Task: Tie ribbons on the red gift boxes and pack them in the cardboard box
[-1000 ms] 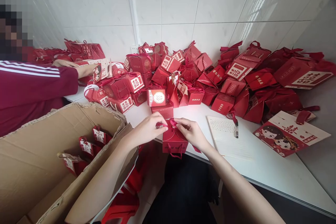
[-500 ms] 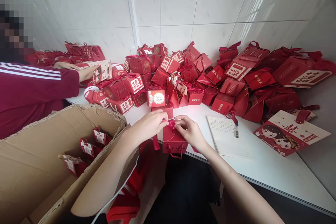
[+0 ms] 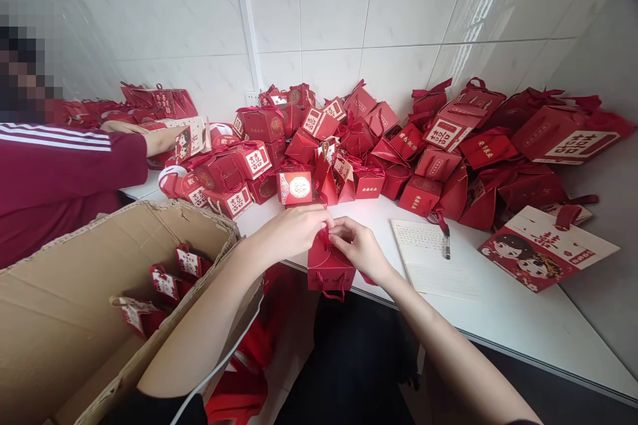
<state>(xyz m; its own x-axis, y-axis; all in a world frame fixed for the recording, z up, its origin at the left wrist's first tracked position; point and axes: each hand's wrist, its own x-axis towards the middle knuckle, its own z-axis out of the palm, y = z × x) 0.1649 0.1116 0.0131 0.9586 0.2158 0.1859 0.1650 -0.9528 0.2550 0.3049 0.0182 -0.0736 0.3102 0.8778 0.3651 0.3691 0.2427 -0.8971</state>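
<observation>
A small red gift box (image 3: 329, 267) stands at the front edge of the white table (image 3: 503, 319), a red cord hanging down its front. My left hand (image 3: 294, 229) and my right hand (image 3: 357, 247) meet above its top, both with fingers pinched on the red ribbon (image 3: 325, 236) there. Behind them lies a big heap of red gift boxes (image 3: 359, 146) against the tiled wall.
An open cardboard carton (image 3: 74, 305) at the lower left holds several red boxes. A notebook (image 3: 429, 259) with a pen (image 3: 446, 242) lies to the right, beside a flat red-and-white bag (image 3: 545, 246). A person in a dark red striped sleeve (image 3: 64, 159) handles boxes at the left.
My hands have closed in together over the box top, drawing the ribbon up. The loose ribbon end that hung at the box's left is no longer seen.
</observation>
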